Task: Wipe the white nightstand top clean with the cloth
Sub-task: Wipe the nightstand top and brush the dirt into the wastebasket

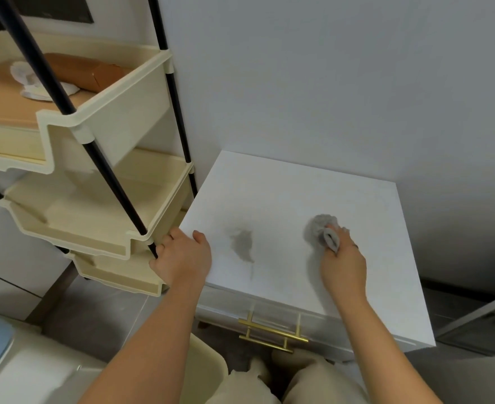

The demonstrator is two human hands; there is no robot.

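The white nightstand top (293, 188) fills the middle of the view, against a grey wall. A dark grey smudge (244, 244) lies on it near the front left. My right hand (344, 259) presses a bunched grey cloth (322, 228) onto the top, right of the smudge and apart from it. My left hand (182, 258) grips the nightstand's left front corner, thumb on top and fingers curled over the edge.
A cream tiered shelf rack (100, 199) with black poles stands tight against the nightstand's left side. Gold drawer handles (272, 333) stick out below the front edge. A cream bin (205, 371) and my knees are at the bottom.
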